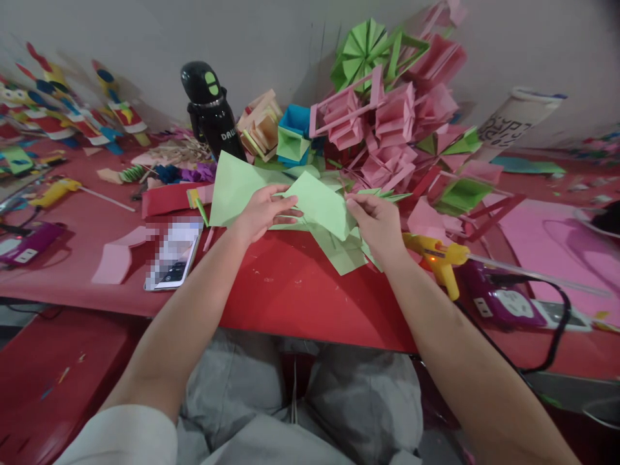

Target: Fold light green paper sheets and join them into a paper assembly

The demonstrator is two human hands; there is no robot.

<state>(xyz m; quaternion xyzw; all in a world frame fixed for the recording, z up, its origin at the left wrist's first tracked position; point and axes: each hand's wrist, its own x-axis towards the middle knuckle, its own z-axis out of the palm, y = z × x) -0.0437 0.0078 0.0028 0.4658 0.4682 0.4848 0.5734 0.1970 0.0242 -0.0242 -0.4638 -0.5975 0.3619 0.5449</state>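
Head view: the light green paper sheet (320, 206) is raised between both hands, above looser green pieces on the red tabletop (310, 284). It could crease or tear at its right corner if the two hands pulled unevenly, and the similar-coloured scraps beneath could be caught up with it. The yellow glue gun (443, 255), its small light glowing, points its nozzle towards the right wrist; swinging that arm outward could bring skin against a tip that may be hot. The left hand (261, 213) reaches in with its fingers spread, thumb by the sheet's left edge; whether they grip it, I cannot tell. The right hand (378, 223) is bent inward, thumb and forefinger pinched narrow on the opposite edge. Both forearms angle inward over the tabletop's near edge.
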